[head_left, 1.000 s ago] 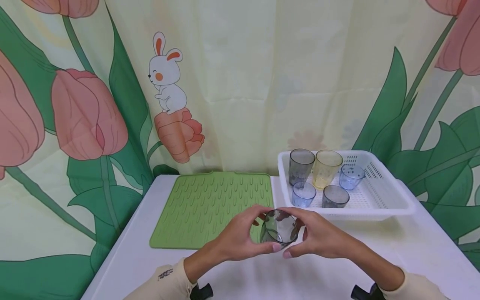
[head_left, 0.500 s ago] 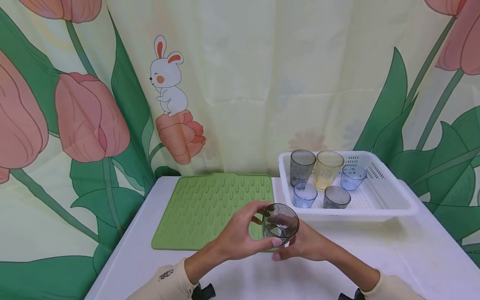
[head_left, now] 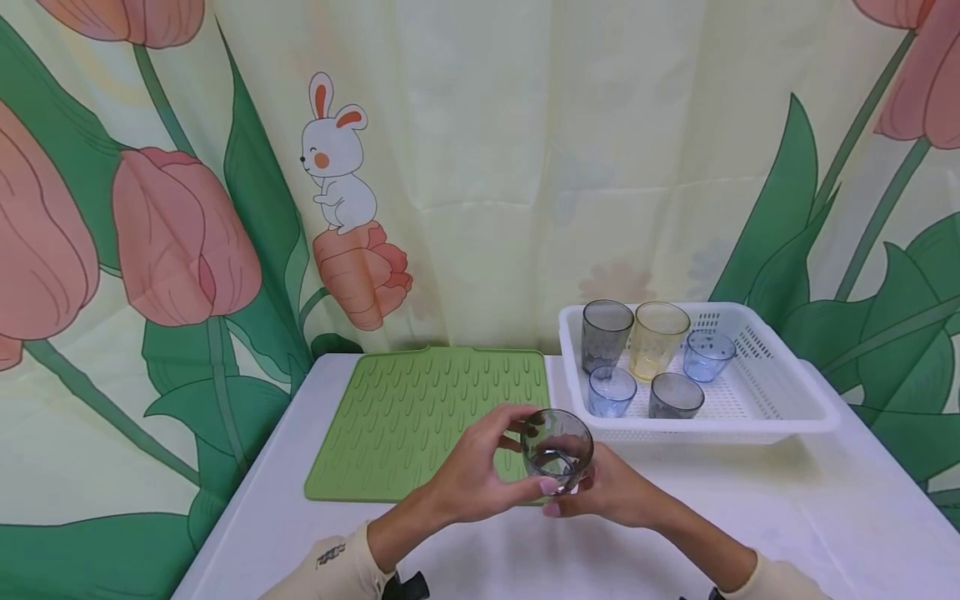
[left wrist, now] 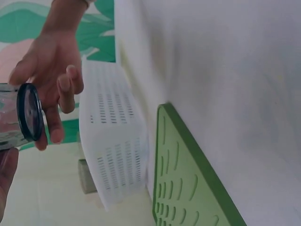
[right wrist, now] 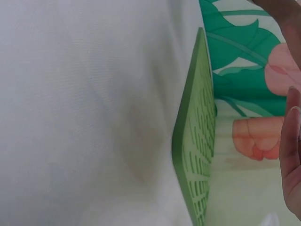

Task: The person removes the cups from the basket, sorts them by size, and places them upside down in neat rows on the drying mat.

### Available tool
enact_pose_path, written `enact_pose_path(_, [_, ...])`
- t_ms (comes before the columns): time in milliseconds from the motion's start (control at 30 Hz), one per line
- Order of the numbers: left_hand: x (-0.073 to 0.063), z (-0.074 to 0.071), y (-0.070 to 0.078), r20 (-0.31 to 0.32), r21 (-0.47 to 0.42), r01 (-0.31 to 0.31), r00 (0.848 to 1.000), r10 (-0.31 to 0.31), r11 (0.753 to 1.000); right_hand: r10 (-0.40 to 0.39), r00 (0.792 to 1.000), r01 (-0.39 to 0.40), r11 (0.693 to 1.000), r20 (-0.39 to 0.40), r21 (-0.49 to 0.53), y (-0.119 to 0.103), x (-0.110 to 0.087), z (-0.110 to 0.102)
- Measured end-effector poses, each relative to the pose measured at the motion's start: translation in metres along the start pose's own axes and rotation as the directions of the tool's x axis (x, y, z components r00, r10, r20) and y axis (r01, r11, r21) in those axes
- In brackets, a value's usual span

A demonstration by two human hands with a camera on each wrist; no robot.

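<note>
In the head view a smoky grey glass tumbler (head_left: 557, 450) is held up above the table, its mouth tipped towards me. My left hand (head_left: 472, 475) grips it from the left, thumb on the near side. My right hand (head_left: 618, 492) holds it low on the right, partly hidden behind the glass. From the left wrist, the tumbler's dark base (left wrist: 31, 113) shows, with the right hand (left wrist: 49, 80) around and beneath it and left fingers (left wrist: 7, 174) at the edge. In the right wrist view, the right hand (right wrist: 291, 160) is cut off and the tumbler is out of sight.
A green ridged drying mat (head_left: 420, 425) lies on the white table (head_left: 465, 558), left of the hands. Behind right stands a white perforated basket (head_left: 765, 421), holding a tall grey glass (head_left: 606, 333), a yellow glass (head_left: 660, 342), two blue glasses (head_left: 708, 357) and a short grey glass (head_left: 677, 398).
My right hand has shifted left and lower around the tumbler. The tumbler has moved slightly left, and more of its inside shows. My left hand keeps its grip.
</note>
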State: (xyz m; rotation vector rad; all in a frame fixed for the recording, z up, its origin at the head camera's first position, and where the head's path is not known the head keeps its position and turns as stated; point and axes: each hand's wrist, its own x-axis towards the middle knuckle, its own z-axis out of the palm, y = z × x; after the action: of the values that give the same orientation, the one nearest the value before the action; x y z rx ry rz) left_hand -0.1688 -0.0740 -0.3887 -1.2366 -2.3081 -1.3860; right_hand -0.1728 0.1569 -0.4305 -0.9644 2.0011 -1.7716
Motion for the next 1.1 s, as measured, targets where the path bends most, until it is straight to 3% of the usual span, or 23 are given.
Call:
enact_pose_path(467, [-0.009, -0.006, -0.002, 0.083, -0.089, 0.138, 0.988, -0.131, 0.986, 0.036, 0.999, -0.036, 0.999, -0.003, -0.006, -0.001, -0.013, -0.012])
enact_pose_path(767, [-0.014, -0.007, -0.008, 0.116, -0.111, 0.150, 0.984, -0.137, 0.982, 0.034, 0.999, -0.033, 0.998, -0.013, 0.045, -0.002, -0.017, -0.021])
enact_pose_path(1100, [-0.018, -0.009, -0.012, 0.136, -0.146, 0.255, 0.962, -0.236, 0.956, 0.069, 0.997, -0.068, 0.995, -0.025, 0.067, -0.006, -0.015, -0.026])
